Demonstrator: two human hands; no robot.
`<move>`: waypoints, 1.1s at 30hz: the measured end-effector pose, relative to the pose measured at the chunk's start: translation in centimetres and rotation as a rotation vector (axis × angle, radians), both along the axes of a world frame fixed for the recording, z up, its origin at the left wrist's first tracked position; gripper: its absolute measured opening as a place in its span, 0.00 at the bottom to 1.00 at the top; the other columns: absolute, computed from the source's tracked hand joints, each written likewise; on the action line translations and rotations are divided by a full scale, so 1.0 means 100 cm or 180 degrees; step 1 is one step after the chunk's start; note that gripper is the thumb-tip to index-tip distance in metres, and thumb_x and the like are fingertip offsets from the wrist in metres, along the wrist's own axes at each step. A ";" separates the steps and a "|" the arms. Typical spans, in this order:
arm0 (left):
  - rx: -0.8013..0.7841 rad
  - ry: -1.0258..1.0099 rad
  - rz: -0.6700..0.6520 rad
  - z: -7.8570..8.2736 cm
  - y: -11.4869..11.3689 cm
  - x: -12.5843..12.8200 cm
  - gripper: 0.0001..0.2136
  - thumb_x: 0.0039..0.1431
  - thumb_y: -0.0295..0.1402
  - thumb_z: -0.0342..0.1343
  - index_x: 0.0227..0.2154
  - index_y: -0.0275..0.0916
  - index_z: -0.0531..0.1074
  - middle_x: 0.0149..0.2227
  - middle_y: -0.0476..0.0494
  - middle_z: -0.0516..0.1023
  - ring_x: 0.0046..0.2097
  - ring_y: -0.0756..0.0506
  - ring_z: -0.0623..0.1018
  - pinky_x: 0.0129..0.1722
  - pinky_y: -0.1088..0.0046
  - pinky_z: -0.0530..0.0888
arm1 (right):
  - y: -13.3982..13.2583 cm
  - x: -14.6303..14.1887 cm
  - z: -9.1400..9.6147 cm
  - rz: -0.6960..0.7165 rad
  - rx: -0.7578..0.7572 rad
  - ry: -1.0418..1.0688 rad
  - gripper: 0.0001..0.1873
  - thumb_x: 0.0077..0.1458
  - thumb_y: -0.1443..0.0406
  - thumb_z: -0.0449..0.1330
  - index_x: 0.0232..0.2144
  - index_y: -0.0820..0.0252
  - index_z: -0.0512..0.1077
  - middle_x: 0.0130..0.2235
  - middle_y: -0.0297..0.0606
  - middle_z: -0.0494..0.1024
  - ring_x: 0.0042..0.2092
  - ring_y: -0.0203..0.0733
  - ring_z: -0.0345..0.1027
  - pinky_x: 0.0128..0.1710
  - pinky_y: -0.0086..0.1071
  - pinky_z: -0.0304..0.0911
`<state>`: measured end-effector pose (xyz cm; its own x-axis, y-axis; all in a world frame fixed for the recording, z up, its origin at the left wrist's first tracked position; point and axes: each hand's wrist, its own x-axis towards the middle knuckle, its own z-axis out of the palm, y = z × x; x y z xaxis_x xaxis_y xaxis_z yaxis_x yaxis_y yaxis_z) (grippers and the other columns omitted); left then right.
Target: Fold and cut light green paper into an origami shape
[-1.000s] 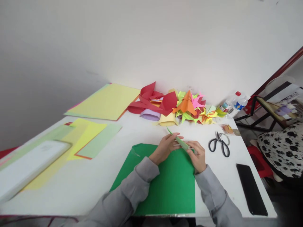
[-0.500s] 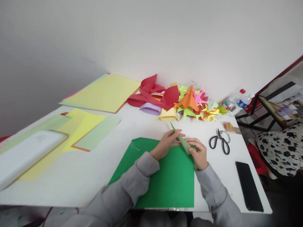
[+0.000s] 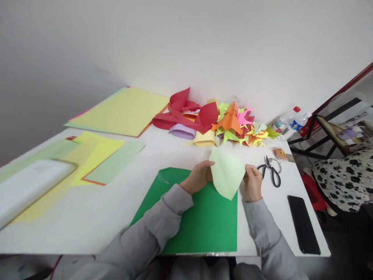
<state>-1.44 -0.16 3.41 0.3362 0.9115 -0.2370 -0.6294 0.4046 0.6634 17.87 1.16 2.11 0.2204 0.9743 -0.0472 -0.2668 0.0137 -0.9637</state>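
A pale green paper sheet (image 3: 227, 173), creased down the middle, is held up like a diamond between both hands. My left hand (image 3: 198, 178) pinches its left corner; my right hand (image 3: 253, 182) pinches its right corner. Both hands hover just above a large dark green sheet (image 3: 201, 221) lying on the white table (image 3: 87, 221) in front of me. Grey sleeves cover both forearms.
Black scissors (image 3: 271, 172) lie right of my right hand, a black phone (image 3: 304, 224) near the table's right edge. A heap of folded coloured paper figures (image 3: 215, 124) sits against the wall, two plastic bottles (image 3: 287, 123) beside it. Yellow and green sheets (image 3: 96, 155) cover the left.
The pale green paper was a narrow folded strip held between both hands; it is now spread open into a wide diamond, and my hands have moved apart.
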 end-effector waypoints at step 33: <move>0.0134 0.1026 0.0111 -0.009 -0.001 0.003 0.18 0.41 0.39 0.69 0.33 0.30 0.79 0.28 0.37 0.82 0.31 0.40 0.80 0.32 0.65 0.75 | 0.003 0.007 0.000 0.0384 -0.0046 -0.0377 0.17 0.42 0.55 0.68 0.28 0.60 0.70 0.20 0.27 0.67 0.22 0.33 0.58 0.23 0.28 0.57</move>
<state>-1.19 -0.24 2.52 0.2184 0.9324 -0.2879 -0.3972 0.3545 0.8465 18.55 1.49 2.13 0.1066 0.9934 -0.0421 -0.1501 -0.0258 -0.9883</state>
